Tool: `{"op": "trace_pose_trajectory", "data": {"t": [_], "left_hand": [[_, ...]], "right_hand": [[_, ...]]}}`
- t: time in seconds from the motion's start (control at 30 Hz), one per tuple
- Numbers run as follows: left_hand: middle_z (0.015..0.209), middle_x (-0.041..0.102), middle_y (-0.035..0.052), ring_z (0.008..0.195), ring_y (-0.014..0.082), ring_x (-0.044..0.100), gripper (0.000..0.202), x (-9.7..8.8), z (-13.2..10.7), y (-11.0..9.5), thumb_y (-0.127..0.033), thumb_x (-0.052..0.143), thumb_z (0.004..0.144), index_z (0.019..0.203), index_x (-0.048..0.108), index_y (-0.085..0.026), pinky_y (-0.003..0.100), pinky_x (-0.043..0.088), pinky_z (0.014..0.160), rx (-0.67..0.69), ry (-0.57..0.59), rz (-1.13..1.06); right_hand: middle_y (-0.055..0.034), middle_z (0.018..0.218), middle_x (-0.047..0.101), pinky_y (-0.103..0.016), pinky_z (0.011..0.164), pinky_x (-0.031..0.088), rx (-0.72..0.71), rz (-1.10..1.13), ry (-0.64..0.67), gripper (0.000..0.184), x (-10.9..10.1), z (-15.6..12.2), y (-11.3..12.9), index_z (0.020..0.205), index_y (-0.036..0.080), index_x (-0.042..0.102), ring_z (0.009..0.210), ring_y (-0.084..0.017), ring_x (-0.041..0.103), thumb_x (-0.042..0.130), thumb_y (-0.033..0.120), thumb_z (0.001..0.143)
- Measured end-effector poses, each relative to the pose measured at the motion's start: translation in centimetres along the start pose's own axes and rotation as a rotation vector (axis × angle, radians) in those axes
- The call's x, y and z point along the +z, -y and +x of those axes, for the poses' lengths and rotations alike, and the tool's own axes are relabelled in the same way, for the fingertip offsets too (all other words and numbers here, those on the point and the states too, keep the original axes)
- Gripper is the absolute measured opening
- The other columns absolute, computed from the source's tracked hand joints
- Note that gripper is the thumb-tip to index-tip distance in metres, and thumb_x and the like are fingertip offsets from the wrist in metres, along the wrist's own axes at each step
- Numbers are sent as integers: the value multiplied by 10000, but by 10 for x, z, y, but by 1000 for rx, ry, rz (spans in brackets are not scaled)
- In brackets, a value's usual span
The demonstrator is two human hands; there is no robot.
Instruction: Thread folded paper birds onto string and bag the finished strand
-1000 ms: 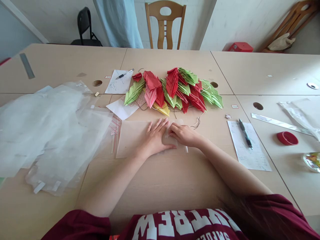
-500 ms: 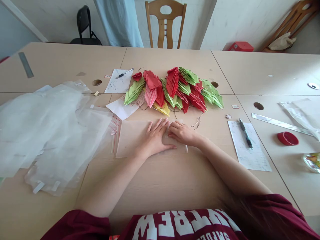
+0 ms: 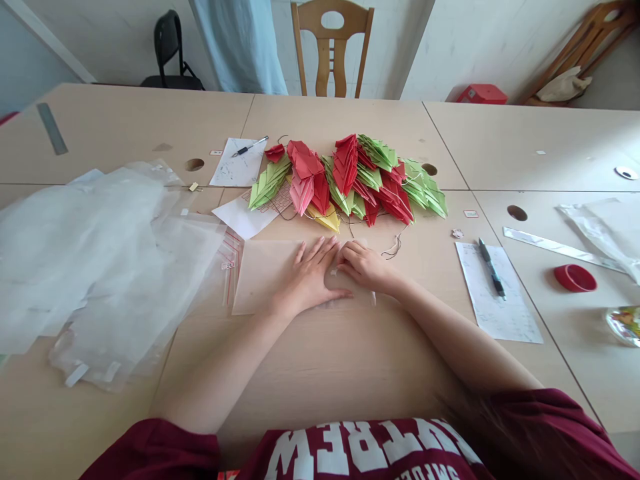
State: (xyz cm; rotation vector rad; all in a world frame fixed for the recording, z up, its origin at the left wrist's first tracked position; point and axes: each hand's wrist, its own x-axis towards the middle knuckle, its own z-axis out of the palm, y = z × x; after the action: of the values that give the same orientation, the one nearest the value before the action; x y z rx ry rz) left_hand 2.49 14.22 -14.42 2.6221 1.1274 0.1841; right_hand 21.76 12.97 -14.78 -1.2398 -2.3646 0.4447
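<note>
A flat, frosted plastic bag [image 3: 260,277] lies on the pale wood-grain desk [image 3: 350,360], straight in front of the person. It is rectangular and thin, and the desk shows dimly through it. The left hand [image 3: 307,280] rests on the bag palm down, fingers straight and slightly fanned, thumb stretched toward the right. The right hand [image 3: 369,268] sits just beside it on the right part of the bag, with knuckles raised and fingers curled under. Its fingertips meet the plastic close to the left hand's fingertips, but I cannot tell whether they pinch the film or only press on it.

Just behind the hands is a pile of folded paper pieces [image 3: 350,177]. They are pointed, leaf-like shapes in red, light green, pink and yellow, stacked in overlapping fans, and thin dark thread [image 3: 395,247] trails out of them. To the left a loose heap of more plastic bags [image 3: 100,253] spreads out, cloudy and crinkled, some with red-lined zip edges. To the right lies a white sheet of paper [image 3: 500,307] with a dark pen [image 3: 491,267] on it. Beyond it are a clear ruler [image 3: 555,245] and a round red lid [image 3: 575,277]. A wooden chair [image 3: 332,47] stands at the far side of the desk.
</note>
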Motion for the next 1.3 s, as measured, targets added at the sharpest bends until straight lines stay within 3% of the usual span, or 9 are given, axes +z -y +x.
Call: {"op": "trace_pose_trajectory", "data": {"t": [0.27,0.83,0.9,1.07,1.3], "left_hand": [[1597,171,47,1482,283,94,1064,2,-1,0,-812,474,718,1532,124,-222,518,27,1199,8,-7,27],[1596,181,51,1480,292,101,1047,2,-1,-4,-787,483,738,1535,100,-226,522,55,1196,3,-12,47],[1598,171,54,1481,294,98,1052,2,-1,-4,-787,490,734,1535,102,-227,524,48,1195,2,-7,47],[1601,155,62,1480,298,98,1081,2,-1,-3,-796,502,718,1536,89,-223,528,37,1193,5,-3,43],[1603,141,65,1478,312,100,982,-2,-1,-5,-810,408,759,1528,160,-252,558,39,1184,10,8,52]], "right_hand": [[-90,961,564,-346,789,461,72,28,-32,99,3,-1,1,908,190,521,859,-205,526,444,220,961],[-85,959,562,-369,804,471,163,72,-151,119,11,-1,4,895,213,508,935,-236,535,440,280,966],[-74,944,564,-346,773,472,203,136,-227,128,9,1,2,890,217,500,889,-218,546,437,297,967],[-27,859,571,-290,681,447,381,341,-623,152,-4,4,-11,908,214,485,736,-157,532,458,356,958],[-22,883,582,-261,609,444,345,455,-705,181,-41,-6,-7,947,230,495,709,-133,535,517,409,929]]}}
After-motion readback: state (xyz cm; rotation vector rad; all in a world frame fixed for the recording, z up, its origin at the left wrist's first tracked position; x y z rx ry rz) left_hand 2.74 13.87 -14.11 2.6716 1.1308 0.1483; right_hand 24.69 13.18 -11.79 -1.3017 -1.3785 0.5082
